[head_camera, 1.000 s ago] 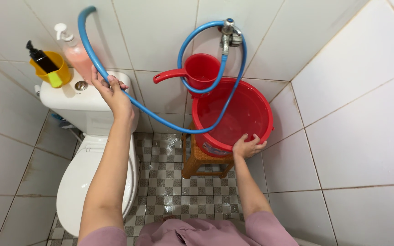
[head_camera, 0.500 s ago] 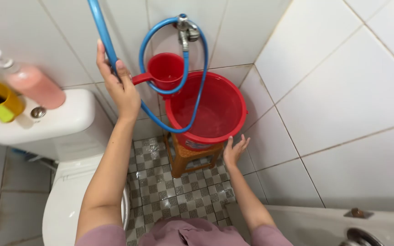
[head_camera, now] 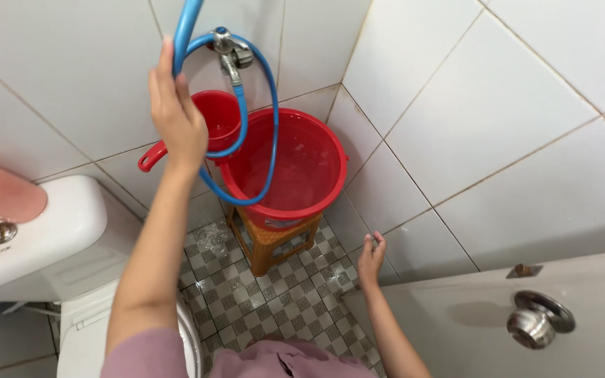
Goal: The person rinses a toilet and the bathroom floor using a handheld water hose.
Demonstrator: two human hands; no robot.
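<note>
Blue, smooth and rubbery, the hose [head_camera: 185, 31] is raised against the wall tiles with the left hand [head_camera: 176, 115] closed around it, the grip firm, fingers wrapped. Below that grip the hose loops down over the bucket rim and back up to the metal tap [head_camera: 230, 49], to which it is joined. Just behind the grip hangs a red plastic dipper [head_camera: 215, 119] with a long handle; below and to the right sits the round red bucket [head_camera: 316, 199], water in it, on a woven orange stool [head_camera: 271, 241]. The right hand [head_camera: 372, 259] is open, holding nothing, fingertips at the wall tile beside the white door [head_camera: 470, 322]. No water can be seen running.
</note>
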